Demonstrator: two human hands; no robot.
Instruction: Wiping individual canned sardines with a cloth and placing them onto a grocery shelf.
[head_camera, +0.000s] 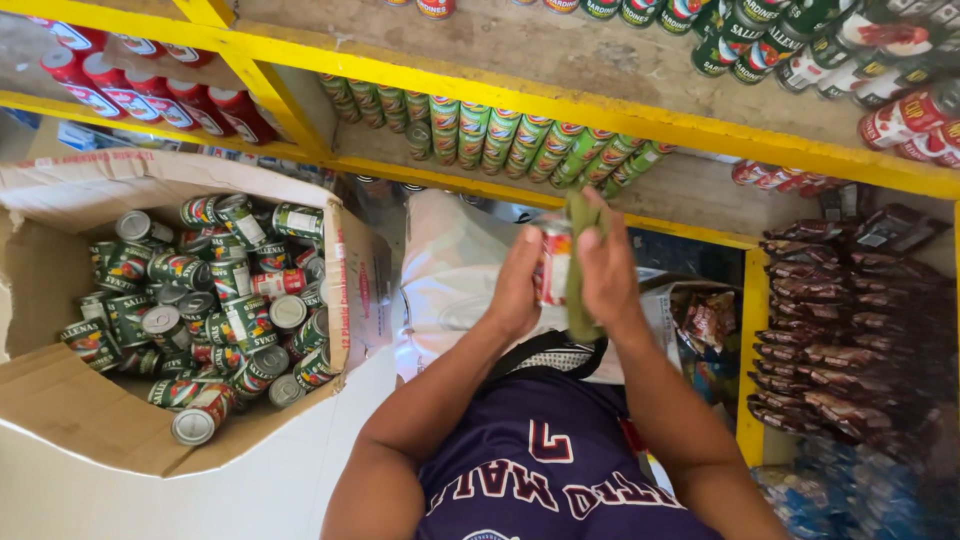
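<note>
Your left hand (515, 285) gripped a small red-and-white labelled tin can (553, 262); your right hand (608, 268) pressed an olive-green cloth (580, 270) against it, fingers closed, beside a cardboard box of cans (70, 400).

Bare-armed person in a sleeveless dark purple jersey (545, 470) with white-edged maroon lettering and numeral, black-and-white patterned trim at its neck, both forearms uncovered

Small red-and-white tin can (553, 262) mostly hidden between hands and olive-green cloth (580, 262); dark snack packets (850, 330) lower right blurred; red cans (150, 95) upper left cut off by edge.
</note>
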